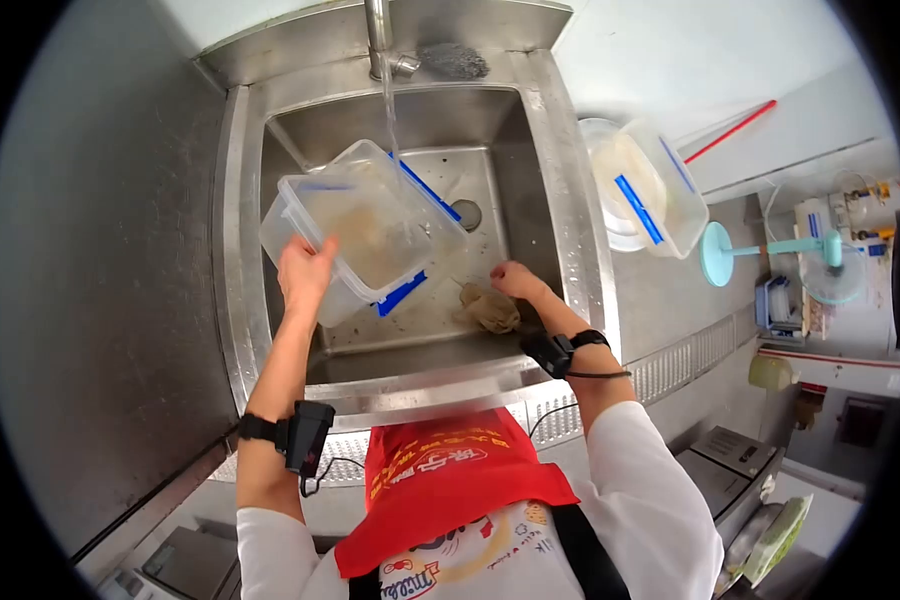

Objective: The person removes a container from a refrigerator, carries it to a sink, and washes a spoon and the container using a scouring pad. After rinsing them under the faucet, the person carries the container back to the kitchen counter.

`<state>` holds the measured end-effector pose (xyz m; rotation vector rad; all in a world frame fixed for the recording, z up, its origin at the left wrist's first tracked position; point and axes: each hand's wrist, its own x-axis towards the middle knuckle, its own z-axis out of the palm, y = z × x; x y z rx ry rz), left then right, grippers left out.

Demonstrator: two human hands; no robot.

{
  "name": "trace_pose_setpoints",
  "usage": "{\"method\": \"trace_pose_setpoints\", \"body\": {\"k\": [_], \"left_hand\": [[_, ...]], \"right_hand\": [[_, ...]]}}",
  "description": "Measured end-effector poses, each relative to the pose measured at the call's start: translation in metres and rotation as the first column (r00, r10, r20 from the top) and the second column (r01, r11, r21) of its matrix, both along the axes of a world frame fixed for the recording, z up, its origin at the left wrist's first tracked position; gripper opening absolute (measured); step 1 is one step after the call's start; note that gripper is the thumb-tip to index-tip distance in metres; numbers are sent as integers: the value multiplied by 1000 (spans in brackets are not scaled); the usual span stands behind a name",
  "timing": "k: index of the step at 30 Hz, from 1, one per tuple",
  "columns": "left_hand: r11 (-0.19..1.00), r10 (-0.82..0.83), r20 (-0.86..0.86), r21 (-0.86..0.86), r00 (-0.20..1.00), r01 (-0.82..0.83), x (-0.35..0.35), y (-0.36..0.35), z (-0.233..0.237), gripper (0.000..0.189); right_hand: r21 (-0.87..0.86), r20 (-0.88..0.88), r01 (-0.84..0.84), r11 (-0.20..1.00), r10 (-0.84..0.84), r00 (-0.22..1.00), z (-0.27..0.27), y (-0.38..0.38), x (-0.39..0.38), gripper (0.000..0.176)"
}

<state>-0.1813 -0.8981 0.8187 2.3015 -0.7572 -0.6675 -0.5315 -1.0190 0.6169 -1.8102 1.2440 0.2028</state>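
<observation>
In the steel sink (pixel 540 210), my left hand (pixel 307 272) grips the near-left rim of a clear plastic container (pixel 365 235) with blue clips. The container is tilted, with cloudy, brownish residue or water showing inside. Beneath or behind it there appears to be a second clear piece with a blue clip, partly hidden. On the right side of the basin my right hand (pixel 517 280) is closed at the upper edge of a crumpled brown cloth (pixel 490 308). Its fingertips are partly hidden. Water runs from the faucet (pixel 378 40) onto the container's far edge.
The drain (pixel 466 213) lies right of the container. Outside the sink, at right, another clear container (pixel 660 190) with blue clips leans near a round whitish basin (pixel 620 235). A red stick (pixel 730 132) leans near the wall, and a turquoise fan (pixel 832 262) stands farther off.
</observation>
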Motion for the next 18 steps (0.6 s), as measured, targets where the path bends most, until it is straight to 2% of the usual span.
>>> {"method": "trace_pose_setpoints", "body": {"k": [1,3,5,8,11,13,14,16,17,18], "left_hand": [[1000,-12,17,1,1000,12,-1,1,-2,40],[1000,-25,78,14,997,24,-7,1,2,39],[1000,1,198,13,980,-4,-12,1,-5,37],[997,68,206,-43,976,-61,-19,3,-8,33],[993,106,41,-49,993,-104,-23,9,-4,28],[983,137,46,-132,990,-130,-26,15,2,25],[974,151,45,-178,988,-141,-29,18,6,25],[955,153,-23,-253,988,-153,-23,29,16,25],[943,150,-54,-292,987,-159,-19,34,22,25],[944,155,-87,-279,984,-173,-18,40,27,25]], "right_hand": [[-107,-77,-171,979,163,983,-22,6,-1,30],[-17,-89,-274,961,272,958,-32,19,-1,32],[200,-236,-370,907,412,880,-46,29,4,31],[476,-366,-352,806,546,754,-46,31,16,30],[556,-245,-430,711,634,733,-22,11,27,25],[519,5,-698,493,815,579,-28,-16,29,26],[494,37,-640,589,721,692,-22,-28,23,28],[448,114,-486,750,492,863,39,-44,18,34],[525,200,-307,794,236,951,57,-44,18,36],[611,256,-128,781,-43,966,72,-42,19,39]]}}
